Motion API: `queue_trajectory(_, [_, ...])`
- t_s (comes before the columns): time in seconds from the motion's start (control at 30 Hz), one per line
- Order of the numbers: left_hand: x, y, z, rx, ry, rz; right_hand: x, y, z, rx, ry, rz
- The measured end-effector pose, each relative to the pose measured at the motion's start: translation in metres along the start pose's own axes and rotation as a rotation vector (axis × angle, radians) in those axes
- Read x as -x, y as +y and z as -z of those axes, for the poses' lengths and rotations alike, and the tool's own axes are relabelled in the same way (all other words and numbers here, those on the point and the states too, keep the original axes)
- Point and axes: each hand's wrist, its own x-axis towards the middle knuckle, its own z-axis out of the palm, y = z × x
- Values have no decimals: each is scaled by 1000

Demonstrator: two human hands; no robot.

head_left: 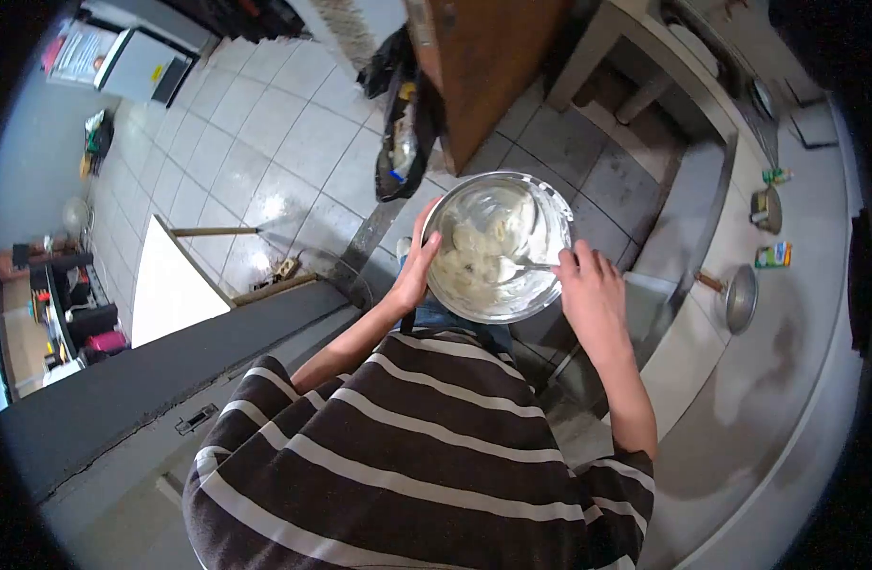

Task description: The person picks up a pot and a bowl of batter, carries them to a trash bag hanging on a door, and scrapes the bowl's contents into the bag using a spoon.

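A round metal bowl (561,211) is held in front of my body, its inner wall smeared white. Inside it lies a pale, lumpy, wet mixture (469,271). My left hand (419,268) grips the bowl's left rim, thumb over the edge and the other fingers around the outside. Over the right rim, my right hand (593,294) is closed on the thin handle of a metal spoon (536,267). The spoon's head rests in the mixture and is coated with it.
A counter (688,370) runs along the right, with a small pan (740,298), a metal cup (766,209) and a small packet (773,256). Ahead stand a brown wooden door (483,76) and a black bag (398,142) of rubbish. Tiled floor (293,123) extends left beyond a grey door (170,380).
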Motion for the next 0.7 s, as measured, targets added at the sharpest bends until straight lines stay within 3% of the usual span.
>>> queue_trajectory(0.07, [11, 31, -15, -22, 46, -46, -1, -5, 24, -185, -323, -150])
queue_trajectory(0.23, [42, 78, -38, -163, 262, -150, 6, 9, 52, -480, -505, -77])
queue_trajectory(0.3, [47, 70, -50, -166, 349, -166, 17, 27, 28, -560, -474, -24])
queue_trajectory(0.33, [45, 38, -72, -151, 344, -170, 36, 50, 2, -627, -461, 13])
queue_trajectory(0.47, [42, 14, -100, 32, 419, -160, 66, 61, -17, -448, -242, -8])
queue_trajectory(0.53, [37, -2, -94, -192, 385, -267, 75, 65, -40, -401, -177, -6])
queue_trajectory(0.7, [9, -20, -88, -243, 318, -276, 48, 81, -81, -235, 87, -4])
